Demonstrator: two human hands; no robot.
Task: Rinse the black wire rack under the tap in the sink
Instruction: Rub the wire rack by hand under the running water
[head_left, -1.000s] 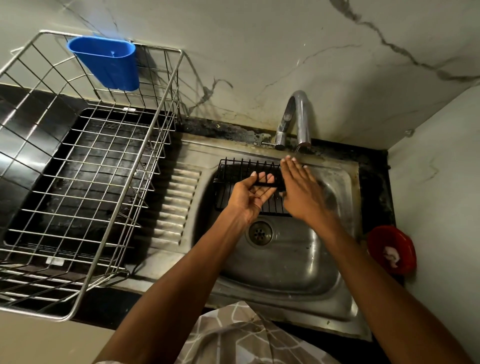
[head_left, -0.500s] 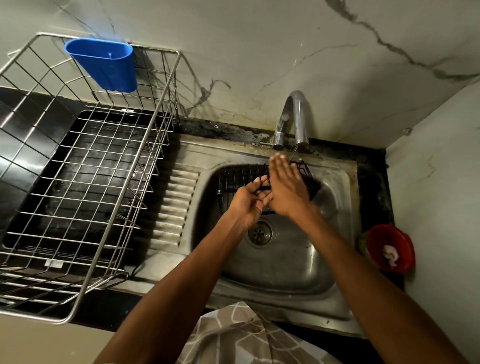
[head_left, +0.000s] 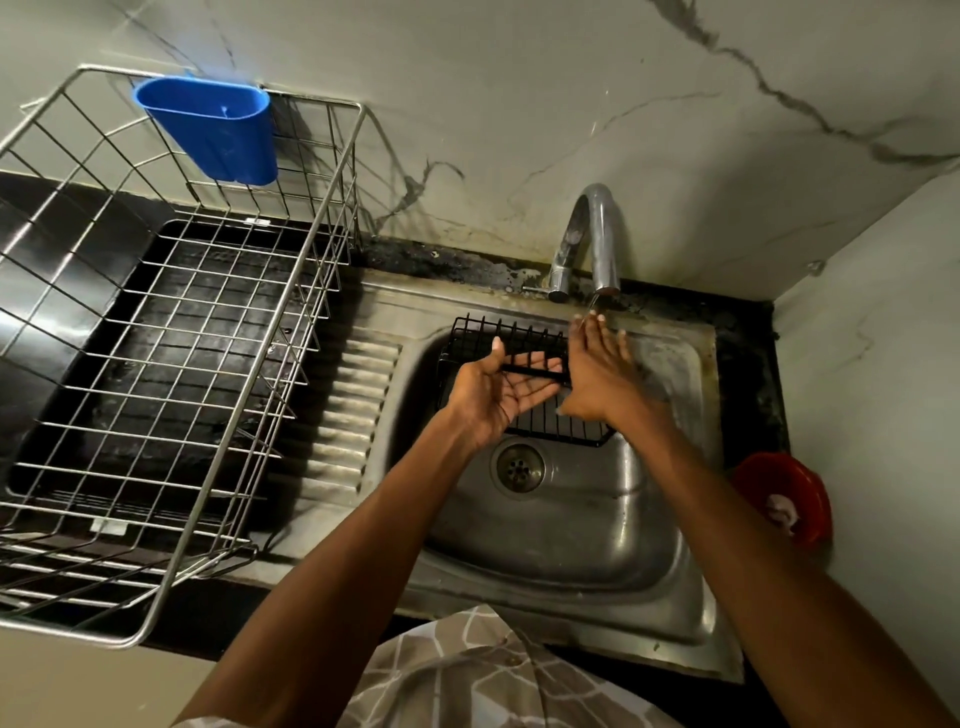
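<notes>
1. The black wire rack (head_left: 511, 358) stands inside the steel sink (head_left: 582, 530), at the basin's far end, behind the drain (head_left: 520, 466) and below the tap (head_left: 592, 239).
2. The left hand (head_left: 498, 395) lies palm up with its fingers straight and relaxed — the rack's front top wire rests across those fingers, and nothing is curled round it.
3. The right hand (head_left: 597, 374) is flat, fingers straight and together, its fingertips up beneath the tap's spout, where a thin stream of water falls; it is just beside the rack's right end, whether touching I cannot tell.
4. To the left, a silver dish rack (head_left: 171, 374) sits on the dark counter, a blue cup (head_left: 213, 130) hung on its back rim — a red bowl (head_left: 784, 499) stands right of the sink.
</notes>
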